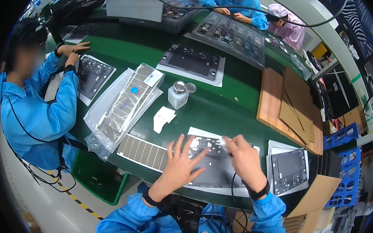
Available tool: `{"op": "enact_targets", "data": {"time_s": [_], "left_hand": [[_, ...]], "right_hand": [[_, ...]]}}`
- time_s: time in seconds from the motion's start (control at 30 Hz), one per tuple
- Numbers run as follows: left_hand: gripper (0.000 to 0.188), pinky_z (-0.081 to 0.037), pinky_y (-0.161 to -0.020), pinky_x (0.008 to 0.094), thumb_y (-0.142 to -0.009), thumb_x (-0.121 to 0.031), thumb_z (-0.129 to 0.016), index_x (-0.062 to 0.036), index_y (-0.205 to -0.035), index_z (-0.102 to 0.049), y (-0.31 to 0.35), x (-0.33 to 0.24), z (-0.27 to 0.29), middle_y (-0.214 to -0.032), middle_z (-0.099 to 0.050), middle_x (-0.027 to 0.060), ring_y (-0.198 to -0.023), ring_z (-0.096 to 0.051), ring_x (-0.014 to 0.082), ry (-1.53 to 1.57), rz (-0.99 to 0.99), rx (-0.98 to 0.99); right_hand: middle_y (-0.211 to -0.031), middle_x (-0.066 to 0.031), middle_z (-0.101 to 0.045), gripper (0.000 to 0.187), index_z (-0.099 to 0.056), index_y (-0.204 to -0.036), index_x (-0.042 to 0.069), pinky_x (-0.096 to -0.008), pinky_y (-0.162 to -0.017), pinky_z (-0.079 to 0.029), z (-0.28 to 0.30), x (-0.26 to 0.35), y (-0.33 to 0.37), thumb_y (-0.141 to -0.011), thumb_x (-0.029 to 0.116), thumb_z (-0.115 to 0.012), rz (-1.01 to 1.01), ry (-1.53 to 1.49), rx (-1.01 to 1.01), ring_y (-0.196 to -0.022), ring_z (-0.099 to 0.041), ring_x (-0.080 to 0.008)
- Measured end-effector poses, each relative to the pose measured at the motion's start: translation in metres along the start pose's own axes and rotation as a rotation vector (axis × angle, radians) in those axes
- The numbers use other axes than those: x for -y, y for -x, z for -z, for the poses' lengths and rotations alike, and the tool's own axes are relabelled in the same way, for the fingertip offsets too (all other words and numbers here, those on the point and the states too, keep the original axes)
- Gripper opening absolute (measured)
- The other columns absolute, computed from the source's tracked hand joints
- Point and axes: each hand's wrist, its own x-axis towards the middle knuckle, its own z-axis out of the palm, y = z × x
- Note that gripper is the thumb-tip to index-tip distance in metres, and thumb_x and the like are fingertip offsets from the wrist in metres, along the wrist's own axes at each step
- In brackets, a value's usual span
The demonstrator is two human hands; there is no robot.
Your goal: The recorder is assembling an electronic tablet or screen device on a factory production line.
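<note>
In front of me a dark grey tablet-like panel (214,170), with small white patches along its far part, lies on white sheeting. My left hand (178,169) hovers at the panel's left side, fingers spread and holding nothing. Over the panel's far right part, my right hand (245,159) is closed, with a white wipe-like piece (226,145) at its fingertips. That hand is smeared by motion, so the piece's exact kind is unclear. To the left of the panel lies a strip sheet of grey rectangles (142,153).
Beyond my hands stand a white dispenser bottle (178,98) and a folded white cloth (163,118). Bagged strip sheets (122,101) lie left. More panels (289,172) sit right and far (191,60). Wooden boards (276,106) border the right. A co-worker (38,101) sits left; cables hang by my wrists.
</note>
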Motion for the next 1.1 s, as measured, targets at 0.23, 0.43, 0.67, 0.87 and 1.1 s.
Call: {"op": "enact_targets", "data": {"time_s": [0.23, 0.43, 0.67, 0.87, 1.1], "left_hand": [[0.057, -0.022, -0.113, 0.0718, -0.088, -0.052, -0.074, -0.0345, -0.141, -0.063, 0.005, 0.012, -0.006, -0.164, -0.028, 0.0212, -0.149, -0.021, 0.0535, 0.000, -0.121, 0.202], [0.055, -0.023, -0.117, 0.0672, -0.087, -0.046, -0.074, -0.0295, -0.139, -0.065, 0.002, 0.013, -0.008, -0.164, -0.029, 0.0205, -0.149, -0.021, 0.0546, 0.075, -0.141, 0.191], [0.055, -0.028, -0.118, 0.0636, -0.087, -0.045, -0.076, -0.0312, -0.138, -0.066, -0.002, 0.015, -0.005, -0.164, -0.030, 0.0181, -0.149, -0.020, 0.0549, 0.129, -0.127, 0.187], [0.055, -0.029, -0.118, 0.0629, -0.087, -0.044, -0.077, -0.0300, -0.139, -0.066, -0.001, 0.015, -0.007, -0.164, -0.030, 0.0180, -0.149, -0.021, 0.0547, 0.144, -0.133, 0.181], [0.054, -0.030, -0.118, 0.0629, -0.086, -0.043, -0.078, -0.0294, -0.136, -0.068, 0.000, 0.013, -0.005, -0.164, -0.030, 0.0183, -0.149, -0.021, 0.0545, 0.145, -0.126, 0.175]], "right_hand": [[-0.089, -0.0108, -0.064, 0.030, -0.058, -0.115, 0.000, -0.0382, -0.062, -0.055, -0.039, -0.016, -0.021, -0.086, 0.005, -0.066, 0.200, 0.179, 0.185, -0.084, -0.068, -0.0278], [-0.084, -0.0097, -0.063, 0.015, -0.051, -0.094, 0.004, -0.0395, -0.061, -0.055, -0.045, -0.017, -0.031, -0.088, 0.006, -0.065, 0.235, 0.233, 0.208, -0.081, -0.068, -0.0276], [-0.083, -0.0083, -0.062, 0.017, -0.053, -0.093, 0.005, -0.0387, -0.060, -0.055, -0.051, -0.019, -0.036, -0.082, 0.003, -0.064, 0.248, 0.223, 0.211, -0.081, -0.068, -0.0267], [-0.083, -0.0084, -0.061, 0.019, -0.053, -0.093, 0.005, -0.0383, -0.059, -0.055, -0.054, -0.018, -0.034, -0.078, 0.002, -0.064, 0.276, 0.249, 0.194, -0.083, -0.067, -0.0262], [-0.084, -0.0085, -0.061, 0.021, -0.053, -0.092, 0.005, -0.0385, -0.060, -0.055, -0.057, -0.019, -0.032, -0.075, 0.001, -0.065, 0.251, 0.225, 0.162, -0.082, -0.067, -0.0271]]}}
